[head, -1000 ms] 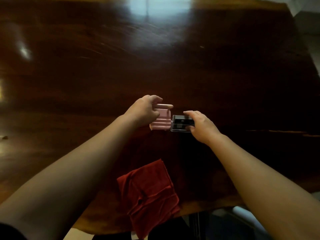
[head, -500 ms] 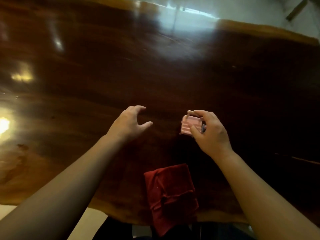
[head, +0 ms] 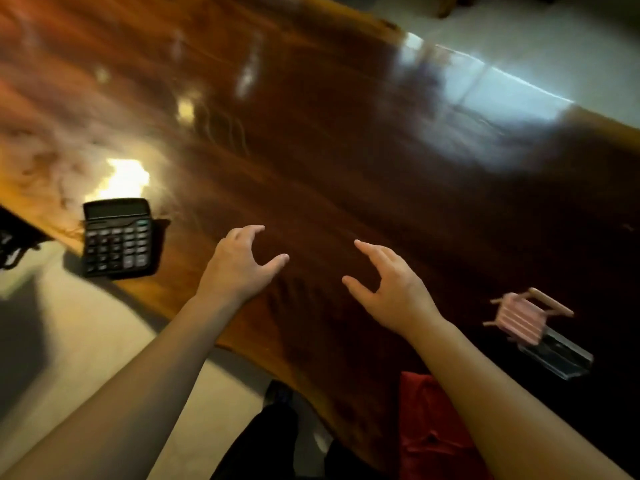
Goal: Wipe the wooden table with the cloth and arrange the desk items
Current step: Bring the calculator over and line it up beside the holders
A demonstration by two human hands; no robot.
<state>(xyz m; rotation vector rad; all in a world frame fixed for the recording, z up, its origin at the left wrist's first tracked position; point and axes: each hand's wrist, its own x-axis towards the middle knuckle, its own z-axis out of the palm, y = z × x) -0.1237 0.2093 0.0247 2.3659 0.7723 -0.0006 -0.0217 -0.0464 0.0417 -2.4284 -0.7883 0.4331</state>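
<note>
My left hand (head: 239, 268) and my right hand (head: 391, 289) hover over the dark wooden table (head: 346, 161), both with fingers spread and nothing in them. A black calculator (head: 117, 237) lies at the table's left edge, to the left of my left hand. To the right of my right hand stands a small pink stand (head: 523, 318), touching a clear box with dark contents (head: 557, 355). The red cloth (head: 433, 431) lies folded at the near table edge, partly hidden under my right forearm.
The table's wavy near edge runs diagonally from the calculator down toward the cloth. Pale floor (head: 86, 358) lies beyond it at lower left. Bright light reflections glare on the polished wood at left and upper right.
My right hand has let go of the pink stand, which now sits beside the clear box. The view has swung left, bringing the calculator into sight. Both hands are open.
</note>
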